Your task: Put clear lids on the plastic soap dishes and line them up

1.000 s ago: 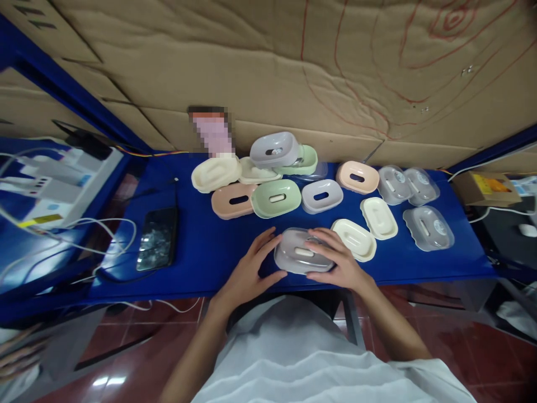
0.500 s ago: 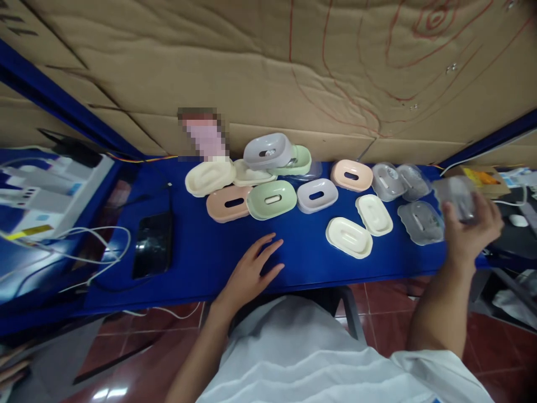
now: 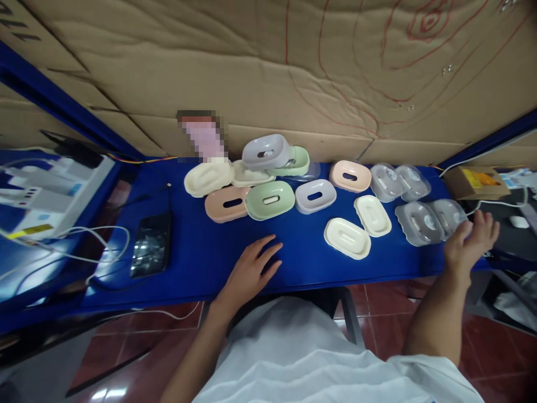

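Observation:
My left hand [image 3: 254, 266] rests at the front of the blue table [image 3: 302, 254] with fingers apart and nothing in it. Over at the right end, my right hand [image 3: 470, 240] is open beside a clear plastic lid [image 3: 450, 217]. That lid leans against another clear lid [image 3: 419, 223]; two more clear lids [image 3: 386, 183] lie behind. Between my hands are two cream soap dish trays [image 3: 347, 238]. Farther back sit a lilac soap dish [image 3: 315, 196], a green soap dish [image 3: 269, 200], a peach soap dish [image 3: 351, 176] and another peach soap dish [image 3: 226, 204] partly under the green one.
A grey-lilac soap dish [image 3: 266, 152] is stacked at the back with cream pieces [image 3: 208, 179] beside it. At the left lies a black phone [image 3: 151, 246] near white cables. A cardboard box [image 3: 476, 183] stands at the right; a cardboard wall [image 3: 251, 67] rises behind.
My right hand has set the clear lid down beside the other clear lid and let go, its fingers now opened. My left hand has stayed in place.

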Demonstrator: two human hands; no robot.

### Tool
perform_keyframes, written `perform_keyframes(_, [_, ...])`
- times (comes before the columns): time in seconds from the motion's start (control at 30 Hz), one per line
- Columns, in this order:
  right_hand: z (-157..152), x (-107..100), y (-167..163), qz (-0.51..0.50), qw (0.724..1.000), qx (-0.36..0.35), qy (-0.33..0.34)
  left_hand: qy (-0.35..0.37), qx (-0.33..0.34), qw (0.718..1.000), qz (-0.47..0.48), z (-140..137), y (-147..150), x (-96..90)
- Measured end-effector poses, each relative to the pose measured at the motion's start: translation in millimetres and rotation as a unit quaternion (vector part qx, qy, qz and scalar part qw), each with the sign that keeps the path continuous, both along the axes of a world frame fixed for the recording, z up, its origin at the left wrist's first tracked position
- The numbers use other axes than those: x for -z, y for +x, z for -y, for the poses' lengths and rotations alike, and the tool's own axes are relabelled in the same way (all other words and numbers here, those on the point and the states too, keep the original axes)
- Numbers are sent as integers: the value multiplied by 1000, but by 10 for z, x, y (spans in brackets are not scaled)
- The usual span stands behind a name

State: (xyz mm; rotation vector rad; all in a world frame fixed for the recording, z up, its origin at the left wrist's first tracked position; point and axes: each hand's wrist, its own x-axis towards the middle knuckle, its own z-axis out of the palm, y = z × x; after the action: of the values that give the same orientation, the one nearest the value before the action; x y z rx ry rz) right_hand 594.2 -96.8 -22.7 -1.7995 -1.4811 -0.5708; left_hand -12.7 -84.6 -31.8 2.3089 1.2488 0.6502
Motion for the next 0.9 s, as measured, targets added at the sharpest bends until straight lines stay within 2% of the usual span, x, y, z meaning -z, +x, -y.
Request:
perform_keyframes(0.03, [8, -28, -211, 0, 998, 34, 44, 4, 0, 1000, 0, 4, 5, 4])
perform_keyframes(0.07, [17, -49, -461, -12, 997, 44, 56, 9, 0, 1000, -1, 8, 9, 9])
perform_keyframes(0.1, [27, -61, -745, -17, 999, 16, 44, 13, -2, 1000, -1, 11, 12, 13])
perform_keyframes(0.13, [36, -66, -1051, -24, 998, -54, -20, 16, -3, 1000, -2, 14, 15, 15])
perform_keyframes(0.2, [58, -58, -1678, -9, 971, -186, -151, 18, -5, 1000, -4, 21, 18, 14])
perform_keyframes(0.3, [97, -41, -2469, -6, 934, -282, -220, 15, -4, 1000, -8, 38, 16, -1])
perform_keyframes(0.4, [102, -72, -2883, -47, 878, -401, -256, 16, 7, 1000, -15, 59, 15, -13])
perform_keyframes(0.43, [84, -92, -2923, -57, 870, -419, -254, 19, 15, 1000, -18, 66, 16, -14])
perform_keyframes(0.47, [53, -111, -2914, -64, 873, -419, -242, 22, 26, 999, -22, 71, 17, -14])
perform_keyframes(0.5, [12, -125, -2864, -65, 887, -399, -222, 25, 36, 999, -26, 76, 19, -13])
perform_keyframes(0.57, [-79, -123, -2667, -50, 926, -324, -185, 29, 51, 998, -34, 84, 20, -13])
perform_keyframes(0.63, [-149, -70, -2410, -16, 957, -226, -182, 33, 51, 997, -37, 91, 13, -23])
perform_keyframes(0.7, [-177, 12, -2181, 20, 971, -130, -201, 38, 39, 998, -34, 101, -5, -43])
perform_keyframes(0.77, [-189, 77, -2051, 39, 974, -77, -209, 35, 23, 999, -31, 115, -29, -68])
perform_keyframes(0.83, [-240, 87, -2055, 46, 969, -106, -216, 29, 12, 999, -27, 127, -50, -87])
perform_keyframes(0.9, [-372, 43, -2173, 61, 953, -181, -236, 29, 7, 999, -24, 135, -60, -92])
